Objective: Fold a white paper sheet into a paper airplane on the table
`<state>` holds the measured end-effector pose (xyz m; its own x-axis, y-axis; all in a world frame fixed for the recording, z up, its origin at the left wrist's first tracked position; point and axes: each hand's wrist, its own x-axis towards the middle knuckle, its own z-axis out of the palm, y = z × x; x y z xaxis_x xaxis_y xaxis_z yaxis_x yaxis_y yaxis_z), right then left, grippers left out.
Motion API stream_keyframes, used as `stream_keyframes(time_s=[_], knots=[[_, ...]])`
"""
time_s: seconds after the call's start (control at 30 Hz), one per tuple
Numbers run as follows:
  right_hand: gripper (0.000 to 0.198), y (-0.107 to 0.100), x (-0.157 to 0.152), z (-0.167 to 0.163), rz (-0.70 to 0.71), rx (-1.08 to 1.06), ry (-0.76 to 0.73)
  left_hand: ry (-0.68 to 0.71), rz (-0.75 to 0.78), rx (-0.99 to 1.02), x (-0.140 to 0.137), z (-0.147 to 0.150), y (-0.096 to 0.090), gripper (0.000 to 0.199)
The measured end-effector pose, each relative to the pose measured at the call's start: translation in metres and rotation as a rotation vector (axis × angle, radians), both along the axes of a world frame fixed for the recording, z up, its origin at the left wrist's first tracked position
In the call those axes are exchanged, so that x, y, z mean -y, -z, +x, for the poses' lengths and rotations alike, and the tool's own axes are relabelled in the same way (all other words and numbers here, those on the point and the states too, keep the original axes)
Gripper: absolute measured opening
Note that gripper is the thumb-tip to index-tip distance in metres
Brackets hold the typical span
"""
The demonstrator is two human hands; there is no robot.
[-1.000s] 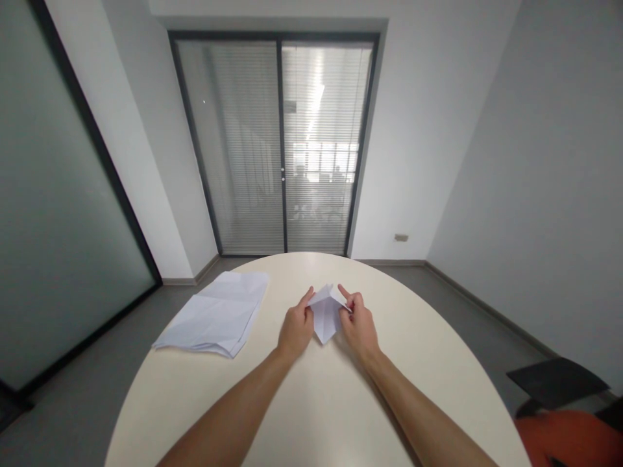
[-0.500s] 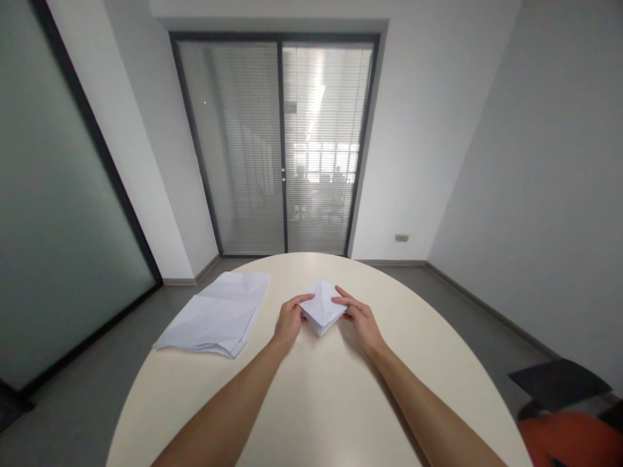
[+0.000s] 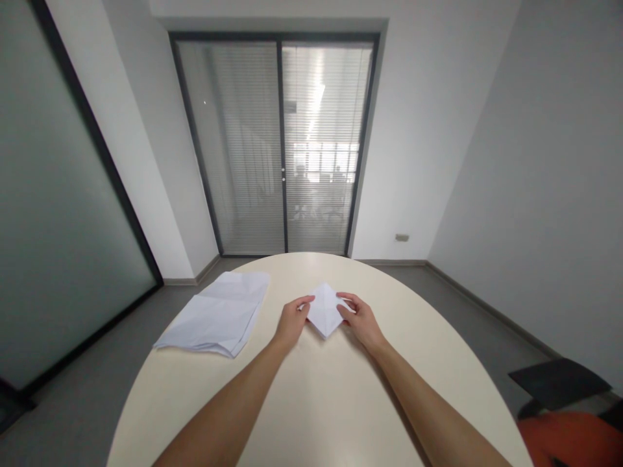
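Note:
A small white sheet of folded paper [image 3: 325, 312], diamond-shaped with a crease down its middle, is between my hands over the table. My left hand [image 3: 294, 318] pinches its left corner, thumb and fingers closed on the edge. On the opposite side my right hand [image 3: 359, 316] grips the right corner, its index finger curved along the upper right edge. The paper's two side corners are partly covered by my fingers. One point faces away from me and another points toward me.
A stack of white paper sheets [image 3: 219, 314] lies at the left of the round cream table [image 3: 302, 402]. An orange and black chair [image 3: 567, 428] stands at the lower right. Beyond the table are glass doors [image 3: 277, 149] with blinds.
The folded paper now lies flatter, its near point no longer showing a gap between layers. My right fingers have shifted on its right edge.

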<state>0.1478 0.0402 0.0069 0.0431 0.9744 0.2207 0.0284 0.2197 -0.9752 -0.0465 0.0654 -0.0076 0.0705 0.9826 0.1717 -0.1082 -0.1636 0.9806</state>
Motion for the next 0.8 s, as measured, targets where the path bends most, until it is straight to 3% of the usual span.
stream_keyframes(time_s=[0.23, 0.33, 0.47, 0.6, 0.8], knots=[[0.075, -0.004, 0.003, -0.004, -0.039, -0.053, -0.079, -0.055, 0.091, -0.068, -0.007, 0.0, 0.01, 0.027], [0.062, -0.001, 0.004, -0.005, -0.033, 0.012, -0.088, -0.114, 0.274, -0.221, -0.004, -0.002, 0.011, 0.028], [0.045, 0.008, 0.0, -0.003, 0.017, 0.2, -0.049, -0.154, 0.465, -0.597, 0.007, -0.002, 0.01, 0.041], [0.04, 0.019, -0.006, 0.001, 0.116, 0.4, 0.046, -0.048, 0.488, -0.869, 0.018, 0.002, 0.008, 0.049], [0.033, 0.009, 0.0, 0.007, 0.27, 0.647, 0.171, 0.132, 0.555, -0.993, 0.026, 0.004, 0.001, 0.04]])
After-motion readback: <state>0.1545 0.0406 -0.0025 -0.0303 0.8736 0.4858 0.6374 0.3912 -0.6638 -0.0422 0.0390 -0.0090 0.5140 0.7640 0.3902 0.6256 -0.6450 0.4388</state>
